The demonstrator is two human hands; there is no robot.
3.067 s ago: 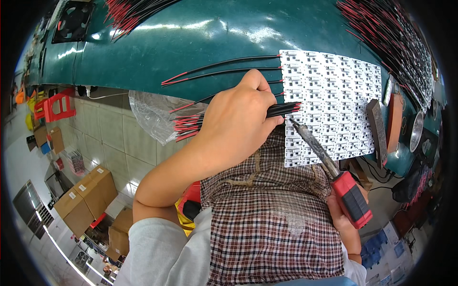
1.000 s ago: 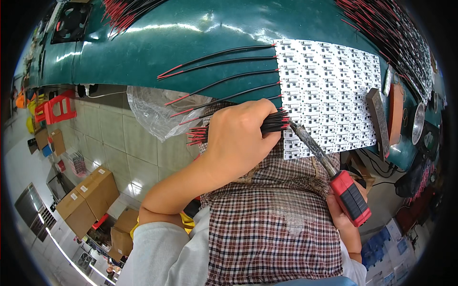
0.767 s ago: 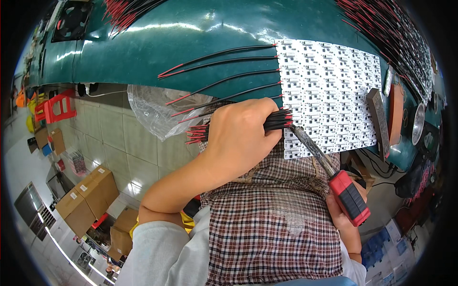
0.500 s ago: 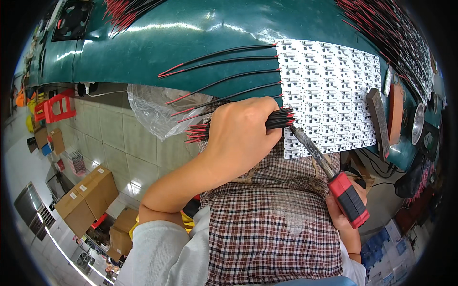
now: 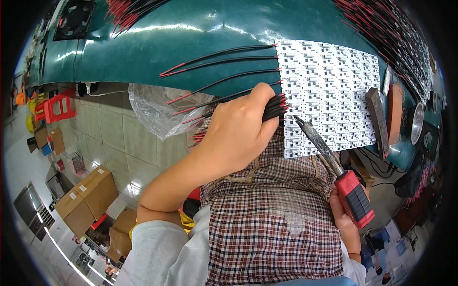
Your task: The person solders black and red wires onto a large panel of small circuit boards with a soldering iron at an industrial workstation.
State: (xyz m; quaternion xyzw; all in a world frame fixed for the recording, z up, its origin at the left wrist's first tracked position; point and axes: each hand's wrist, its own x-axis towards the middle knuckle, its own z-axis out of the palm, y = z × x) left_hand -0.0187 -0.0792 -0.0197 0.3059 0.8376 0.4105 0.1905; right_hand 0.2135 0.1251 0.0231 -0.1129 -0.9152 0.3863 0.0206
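Note:
My left hand is closed around a bundle of black wires with red ends. The front ends of the bundle meet the left edge of a white circuit board panel, which carries rows of small parts. Above the hand, several single black wires run leftward from that same edge. My right hand grips a soldering iron by its red and black handle. The iron's dark tip is over the panel, just right of the wire ends. Most of the right fingers are hidden behind the handle.
The panel lies on a green tabletop, its near part over my checked apron. At its right are a dark grey bar, a brown block and a metal dish. More wires lie at the far left.
My left hand has moved the wire bundle a little away from me, up along the panel's left edge. The iron's tip has shifted slightly up and right, its handle slightly right.

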